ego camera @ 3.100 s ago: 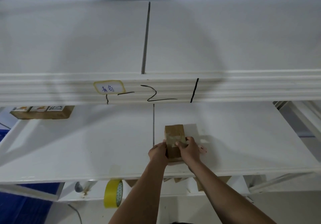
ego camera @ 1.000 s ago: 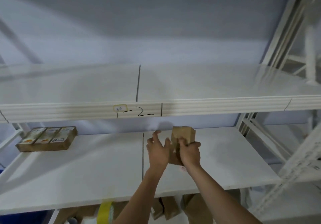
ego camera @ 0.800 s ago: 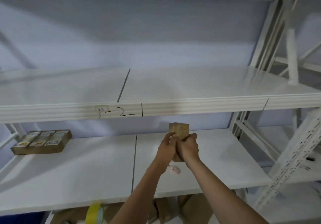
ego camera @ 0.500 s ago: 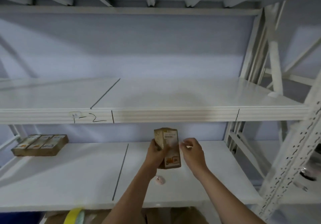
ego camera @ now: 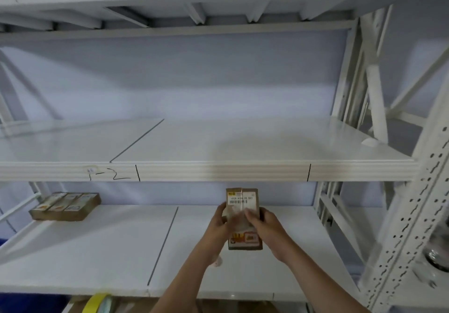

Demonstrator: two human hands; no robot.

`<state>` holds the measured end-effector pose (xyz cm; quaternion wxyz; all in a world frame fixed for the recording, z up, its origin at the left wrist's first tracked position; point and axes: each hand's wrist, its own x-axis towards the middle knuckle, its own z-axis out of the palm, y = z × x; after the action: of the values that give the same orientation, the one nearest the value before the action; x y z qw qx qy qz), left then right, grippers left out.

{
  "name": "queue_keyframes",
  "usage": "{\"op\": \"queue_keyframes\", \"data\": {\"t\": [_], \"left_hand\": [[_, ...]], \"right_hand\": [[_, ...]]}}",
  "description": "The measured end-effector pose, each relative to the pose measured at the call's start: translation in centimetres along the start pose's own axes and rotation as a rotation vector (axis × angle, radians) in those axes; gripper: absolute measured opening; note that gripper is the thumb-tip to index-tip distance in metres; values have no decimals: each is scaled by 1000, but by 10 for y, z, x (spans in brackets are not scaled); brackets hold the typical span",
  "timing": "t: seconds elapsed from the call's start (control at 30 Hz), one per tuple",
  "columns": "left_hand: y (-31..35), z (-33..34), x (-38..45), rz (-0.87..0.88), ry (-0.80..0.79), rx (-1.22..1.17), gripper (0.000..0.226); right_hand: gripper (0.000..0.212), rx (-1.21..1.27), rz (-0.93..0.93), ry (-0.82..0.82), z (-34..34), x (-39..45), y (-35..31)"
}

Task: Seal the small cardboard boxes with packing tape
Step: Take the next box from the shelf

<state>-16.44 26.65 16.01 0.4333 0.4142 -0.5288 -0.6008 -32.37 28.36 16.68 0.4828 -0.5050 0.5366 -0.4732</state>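
Your left hand (ego camera: 220, 225) and right hand (ego camera: 263, 227) both grip a small cardboard box (ego camera: 243, 218), held upright above the lower shelf (ego camera: 97, 247); its white label bears a barcode, the print too blurred to read; farther left, a flat carton (ego camera: 65, 206) holds three labelled packs; the upper shelf edge (ego camera: 218, 172) is marked "-2".

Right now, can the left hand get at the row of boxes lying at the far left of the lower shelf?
Probably yes, but not at once. The left hand grips the small cardboard box together with the right hand. The lower shelf lies bare between it and the row of boxes.
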Motion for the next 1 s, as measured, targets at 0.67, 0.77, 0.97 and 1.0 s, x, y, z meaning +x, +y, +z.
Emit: {"op": "queue_keyframes", "data": {"t": [0.67,0.77,0.97,1.0], "left_hand": [[-26,0,-6,-111,320,215,53],[-18,-14,-13,-128,257,81,52],[-10,-53,-44,-152,246,49,43],[-10,-61,-49,-128,270,73,43]], "right_hand": [[55,-71,99,133,51,-10,19],[58,9,131,101,59,-9,19],[39,151,214,-9,93,-5,24],[39,180,205,-33,101,-3,26]]}}
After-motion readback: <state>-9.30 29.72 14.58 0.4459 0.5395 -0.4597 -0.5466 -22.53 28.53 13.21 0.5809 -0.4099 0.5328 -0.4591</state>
